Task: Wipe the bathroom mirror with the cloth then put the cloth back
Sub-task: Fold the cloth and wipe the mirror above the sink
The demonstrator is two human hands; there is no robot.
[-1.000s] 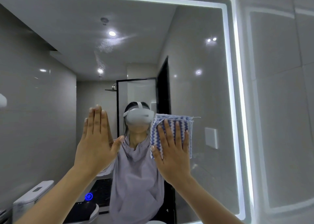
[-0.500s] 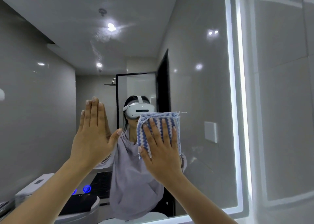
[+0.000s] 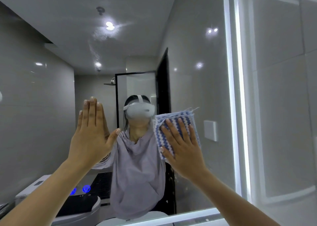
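Right hand (image 3: 184, 148) flat, pressing cloth (image 3: 173, 124) against mirror (image 3: 202, 91).

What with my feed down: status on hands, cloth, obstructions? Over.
Right hand flat, pressing cloth on mirror. Left hand open, flat against mirror too. Nothing blocking the cloth.

Glossy pale grey tiles cover the wall (image 3: 281, 105) on the right. A bright white light strip (image 3: 239, 88) runs along the edge of the mirror (image 3: 197, 88). Reflected in it are a white ceiling (image 3: 68, 19) with round spot lamps (image 3: 109, 25), grey walls, a black-framed shower screen (image 3: 137, 85) with a shower head (image 3: 109, 83) beside it, a dark doorway (image 3: 163, 81), a white switch plate (image 3: 210, 130) and a toilet (image 3: 82, 207) showing two blue lights (image 3: 86, 188)
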